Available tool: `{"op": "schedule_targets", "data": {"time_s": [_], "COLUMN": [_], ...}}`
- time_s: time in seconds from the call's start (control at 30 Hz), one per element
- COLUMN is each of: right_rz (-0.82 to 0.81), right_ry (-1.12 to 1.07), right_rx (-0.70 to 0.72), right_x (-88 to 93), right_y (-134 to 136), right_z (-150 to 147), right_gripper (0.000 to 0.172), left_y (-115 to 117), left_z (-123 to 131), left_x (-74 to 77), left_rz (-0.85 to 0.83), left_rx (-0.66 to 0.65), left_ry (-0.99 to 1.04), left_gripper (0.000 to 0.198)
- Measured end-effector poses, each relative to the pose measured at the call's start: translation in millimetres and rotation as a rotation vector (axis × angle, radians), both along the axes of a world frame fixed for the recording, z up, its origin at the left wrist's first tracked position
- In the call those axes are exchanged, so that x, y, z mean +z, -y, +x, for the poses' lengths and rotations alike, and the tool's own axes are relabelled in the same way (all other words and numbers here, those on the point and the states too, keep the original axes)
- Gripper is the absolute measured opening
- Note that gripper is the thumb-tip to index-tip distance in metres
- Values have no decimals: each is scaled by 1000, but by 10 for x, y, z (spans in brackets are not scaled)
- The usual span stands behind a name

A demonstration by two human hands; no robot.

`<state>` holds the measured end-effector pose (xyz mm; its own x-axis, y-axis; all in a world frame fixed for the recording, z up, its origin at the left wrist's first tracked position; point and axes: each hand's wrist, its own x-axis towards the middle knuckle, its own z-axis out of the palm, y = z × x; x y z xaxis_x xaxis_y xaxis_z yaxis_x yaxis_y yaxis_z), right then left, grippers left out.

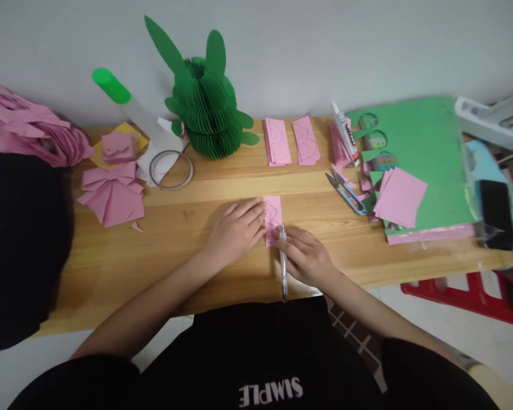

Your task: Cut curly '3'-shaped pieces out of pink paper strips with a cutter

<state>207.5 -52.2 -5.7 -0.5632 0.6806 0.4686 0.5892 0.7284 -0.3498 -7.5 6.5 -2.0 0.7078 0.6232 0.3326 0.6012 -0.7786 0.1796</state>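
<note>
Pink strip (273, 206) on the desk (222, 191), left hand's (238, 228) fingers outstretched at its edge! Right hand's (308, 256) curl by the pen (284, 270), grip unclear. Probably light, easily creased: take the edges.

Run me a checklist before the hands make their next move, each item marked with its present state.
1. Pink paper strip steadied by the left hand: ok, fingertips at its left edge.
2. Pen in the right hand: ok.
3. Strip fully uncovered: not ok, fingertips hide part.
4. Drawn outline complete: cannot tell.
5. Thread snips apart from both hands: ok, lying to the right.
</note>
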Motion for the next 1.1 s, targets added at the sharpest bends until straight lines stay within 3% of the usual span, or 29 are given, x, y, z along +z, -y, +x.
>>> {"op": "schedule_targets", "data": {"time_s": [0.23,0.4,0.67,0.83,1.1], "right_rz": [-42,-33,-208,-316,-313], "right_ry": [12,-3,-161,-235,-254], "right_rx": [3,-24,-141,-187,-199], "right_x": [2,15,67,129,167], "right_y": [13,5,-53,-134,-152], "right_z": [13,3,-42,-59,-78], "right_gripper": [43,41,35,22,18], "left_y": [18,25,10,16,40], "left_z": [-48,-41,-46,-26,14], "left_x": [-8,10,35,3,-36], "left_rz": [-116,-94,-158,-134,-58], "left_rx": [-21,-47,-45,-37,-88], "left_ry": [-9,-3,-28,-31,-47], "left_gripper": [46,41,33,29,37]}}
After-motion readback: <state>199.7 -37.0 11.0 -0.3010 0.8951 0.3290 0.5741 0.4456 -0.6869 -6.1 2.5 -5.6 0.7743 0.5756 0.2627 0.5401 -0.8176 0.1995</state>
